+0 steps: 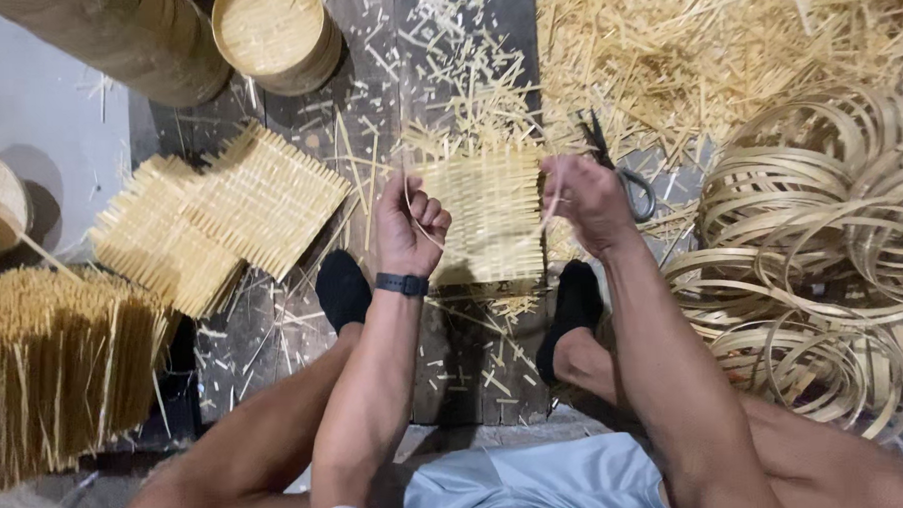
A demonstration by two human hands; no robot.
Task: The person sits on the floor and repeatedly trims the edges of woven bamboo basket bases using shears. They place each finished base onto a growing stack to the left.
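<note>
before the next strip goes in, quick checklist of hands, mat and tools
1. Left hand gripping the woven mat at its left edge: ok.
2. Right hand pinching a thin strip at the mat's right edge: ok.
3. Mat held up between both sock-clad feet: ok.
4. Scissors lying behind the right hand, partly hidden: ok.
5. Finished mats stacked to the left, apart from the one in hand: ok.
6. Strip's tip threaded into the weave: cannot tell.

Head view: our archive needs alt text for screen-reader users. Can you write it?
Seen from above, a seated person's left hand and right hand grip a half-woven bamboo mat. Finished mats lie left, coiled strips right, scissors beside the right hand.
</note>
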